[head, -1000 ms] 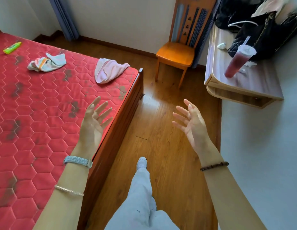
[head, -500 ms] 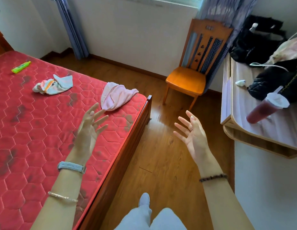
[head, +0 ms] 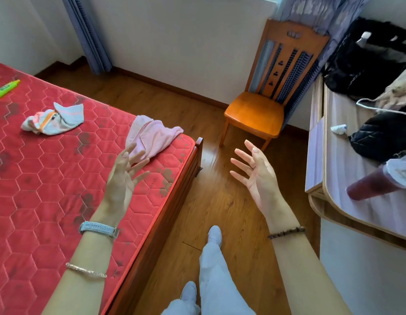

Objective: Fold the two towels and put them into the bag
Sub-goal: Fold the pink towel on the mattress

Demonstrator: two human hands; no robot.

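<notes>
A crumpled pink towel (head: 155, 137) lies near the far right corner of the red mattress (head: 50, 189). A second crumpled towel (head: 53, 120), pale blue with pink and an orange stripe, lies further left on the mattress. My left hand (head: 123, 178) hovers above the mattress just short of the pink towel, fingers spread, holding nothing. My right hand (head: 257, 175) is raised over the wooden floor, open and empty. Dark bags (head: 365, 62) are piled on the table at the right; which one belongs to the task I cannot tell.
An orange wooden chair (head: 261, 110) stands against the far wall. A light wooden table (head: 347, 178) at the right carries a dark red drink cup (head: 379, 184) near its edge. A green tube (head: 5, 88) lies far left on the mattress. My legs stand on the floor beside the bed.
The view has moved closer to the bed's far corner. Both hands stay raised and open, and the left hand is now nearer the pink towel.
</notes>
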